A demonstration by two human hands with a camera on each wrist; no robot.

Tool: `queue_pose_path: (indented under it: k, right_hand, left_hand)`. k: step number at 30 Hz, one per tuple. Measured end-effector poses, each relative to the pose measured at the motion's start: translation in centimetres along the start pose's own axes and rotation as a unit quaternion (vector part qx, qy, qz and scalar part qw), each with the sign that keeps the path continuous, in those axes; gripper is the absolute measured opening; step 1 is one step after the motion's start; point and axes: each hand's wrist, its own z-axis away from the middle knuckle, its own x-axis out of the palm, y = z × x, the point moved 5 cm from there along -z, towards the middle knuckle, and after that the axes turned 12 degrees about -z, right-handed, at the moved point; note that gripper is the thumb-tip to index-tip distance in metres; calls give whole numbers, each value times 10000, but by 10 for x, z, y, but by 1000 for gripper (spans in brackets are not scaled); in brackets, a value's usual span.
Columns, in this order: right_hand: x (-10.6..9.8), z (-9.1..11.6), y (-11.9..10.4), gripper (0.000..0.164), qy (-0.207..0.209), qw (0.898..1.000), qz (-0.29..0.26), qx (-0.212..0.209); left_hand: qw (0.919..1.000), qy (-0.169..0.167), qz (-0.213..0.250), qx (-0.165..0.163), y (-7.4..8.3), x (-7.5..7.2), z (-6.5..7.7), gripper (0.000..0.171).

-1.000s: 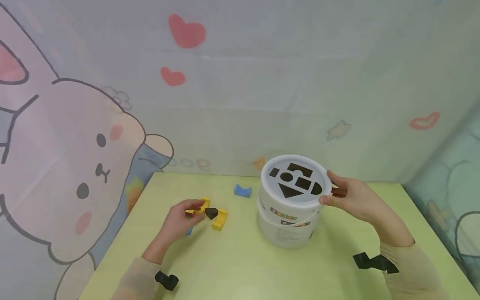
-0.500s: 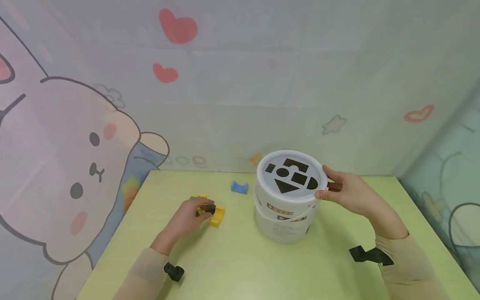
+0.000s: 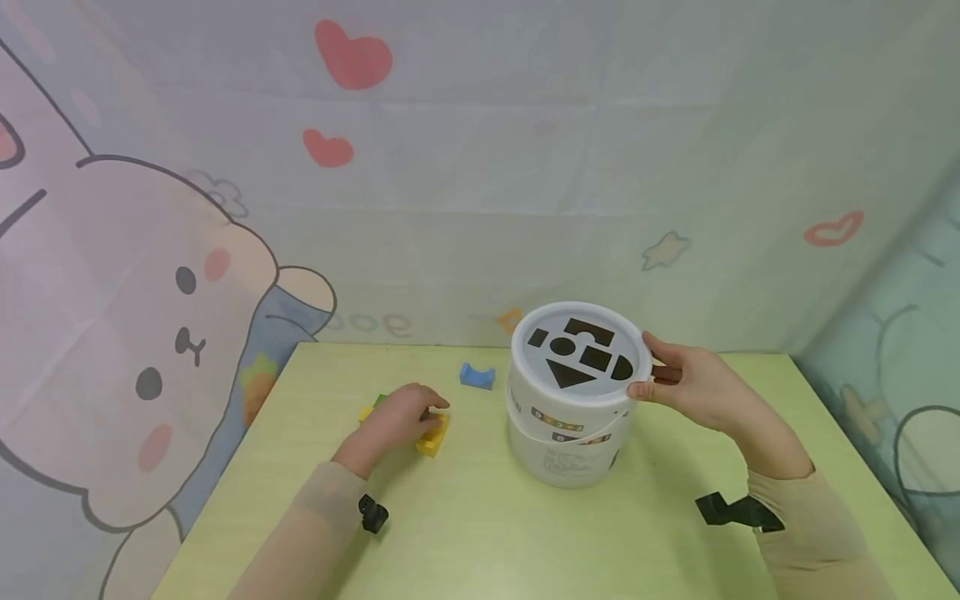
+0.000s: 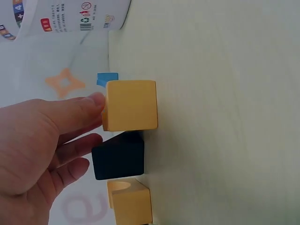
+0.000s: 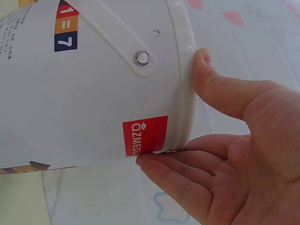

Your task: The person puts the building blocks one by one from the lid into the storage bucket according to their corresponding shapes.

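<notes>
My left hand [image 3: 401, 417] is low over a small group of blocks at the left of the table. In the left wrist view, one fingertip touches the upper left edge of a yellow block [image 4: 131, 105]; the other fingers hang loosely behind a black block [image 4: 119, 157]. Below that one stands another yellow block [image 4: 132, 204] with a curved cut-out. A white bucket [image 3: 562, 454] stands upright at right centre, its lid [image 3: 525, 367] pierced with black shape holes. My right hand [image 3: 697, 387] grips its rim, thumb at the lid's edge and fingers against the wall.
A blue block with a scooped top [image 3: 477, 377] lies left of the bucket, near the back edge. A bit of a green block [image 3: 380, 400] shows behind my left hand. The pale table [image 3: 480, 533] backs onto a printed cloth [image 3: 480, 167] with a rabbit and hearts.
My left hand has moved right over the blocks, past the black block to the right-hand yellow one. My right hand has stayed on the bucket's rim. The head view has shifted slightly.
</notes>
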Motion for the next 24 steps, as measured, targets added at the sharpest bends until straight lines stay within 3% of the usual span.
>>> queue_pose_path:
  k: [5, 14, 24]
  right_hand:
    - [0, -1, -1, 96, 1, 10000, -61, -18]
    - [0, 2, -1, 96, 34, 9999, -85, 51]
    - [0, 4, -3, 96, 65, 10000, -56, 7]
  left_hand:
    - [9995, -144, -282, -44, -1, 5, -6, 24]
    - [9991, -51, -411, 68, 1, 5, -10, 11]
    - [10000, 42, -49, -63, 3, -9, -5, 7]
